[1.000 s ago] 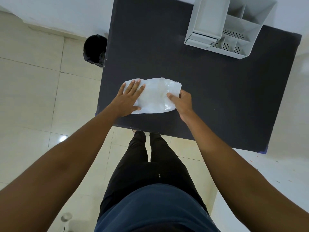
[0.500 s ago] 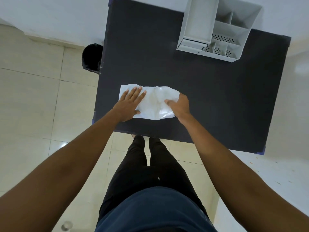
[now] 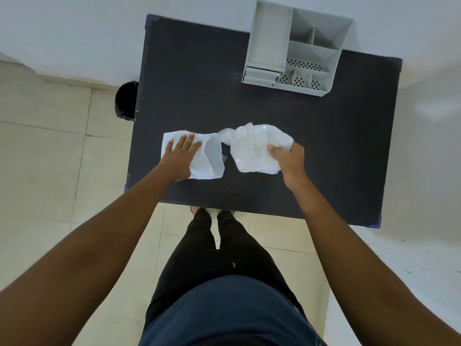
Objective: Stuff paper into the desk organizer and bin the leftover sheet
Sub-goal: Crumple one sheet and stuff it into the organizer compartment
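Note:
Two white paper sheets lie on the black table (image 3: pixel 311 191). My left hand (image 3: pixel 180 156) presses flat, fingers spread, on the left sheet (image 3: pixel 208 161). My right hand (image 3: pixel 289 158) grips the right edge of the crumpled right sheet (image 3: pixel 254 151), which is lifted slightly and still touches the left sheet by a thin twisted corner. The grey desk organizer (image 3: pixel 296 46) with several open compartments stands at the table's far right. A black bin (image 3: pixel 126 99) sits on the floor beside the table's left edge.
A white wall runs behind the table. Pale tiled floor (image 3: pixel 45 171) lies to the left and below. My legs stand at the table's near edge.
The paper was one overlapping pile under both hands. My right hand has pulled the top crumpled sheet to the right, apart from the sheet my left hand holds down.

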